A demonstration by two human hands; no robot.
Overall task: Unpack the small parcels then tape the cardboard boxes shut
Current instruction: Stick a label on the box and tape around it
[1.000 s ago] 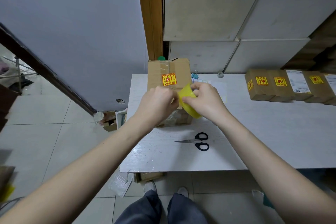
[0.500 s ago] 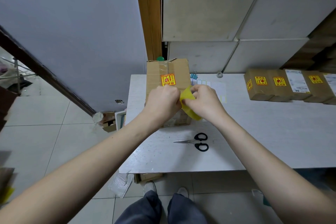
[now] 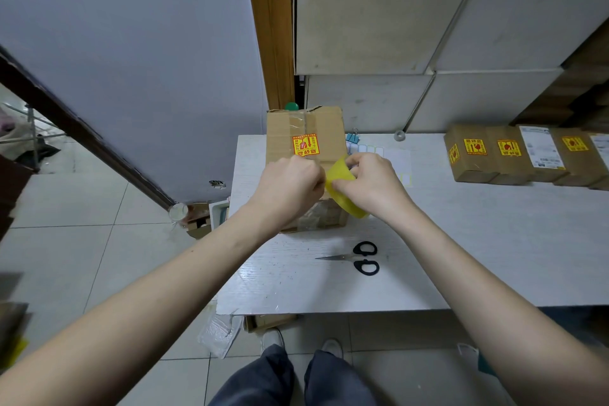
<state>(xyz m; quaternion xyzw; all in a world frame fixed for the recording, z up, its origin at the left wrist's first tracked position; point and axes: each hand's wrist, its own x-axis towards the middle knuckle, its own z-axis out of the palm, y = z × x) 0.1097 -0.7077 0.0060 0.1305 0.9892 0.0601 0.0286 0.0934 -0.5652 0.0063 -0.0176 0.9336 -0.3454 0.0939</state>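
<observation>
Cardboard box [image 3: 304,142] sits at the desk's [image 3: 494,257] left end, toward the back edge, clear tape across the top and a red-yellow sticker [image 3: 305,144] on it. Both hands are held over the box's near half. Right hand [image 3: 370,183] grip: fingers curled round a yellow tape roll [image 3: 342,186]. Left hand [image 3: 288,184] grip: fingers curled tight, pinching at the roll's left edge; can't tell whether it has the tape end. Black-handled scissors [image 3: 357,259] lie on the desk just in front of the box, blades pointing left. Row of small brown parcels [image 3: 524,155] at the back right edge, well apart from the box. Blue binder clip [image 3: 352,137] just right of the box.
</observation>
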